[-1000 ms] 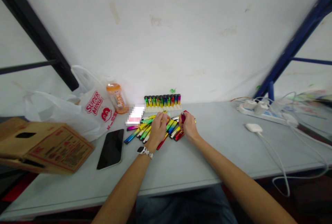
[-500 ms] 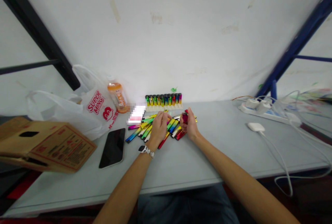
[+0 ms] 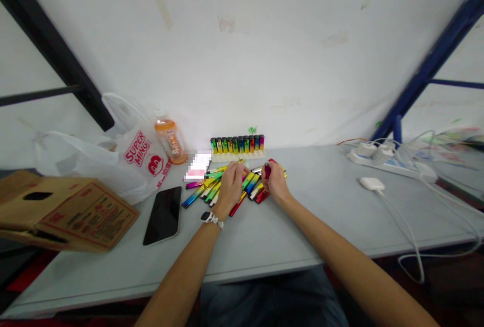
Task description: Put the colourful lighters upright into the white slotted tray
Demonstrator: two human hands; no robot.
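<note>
A row of lighters [image 3: 235, 145] is standing upright in a pale rack [image 3: 227, 158], a loose heap [image 3: 194, 197] is lying unracked before it, the right hand [image 3: 278, 184] is gripping a dark red lighter [image 3: 267, 170], and the left hand [image 3: 230, 185] is curling over the heap, holding what I can't tell.

Both forearms reach forward, left hand [image 3: 232, 181] and right hand [image 3: 275, 179] apart, fingers curled inward.

1. My left hand [image 3: 232, 184] hides part of the colourful pile [image 3: 248, 184].
2. My right hand [image 3: 276, 181] partly covers a dark-red item [image 3: 267, 171].
3. Nine o'clock: cardboard box [image 3: 81, 213] cropped.
</note>
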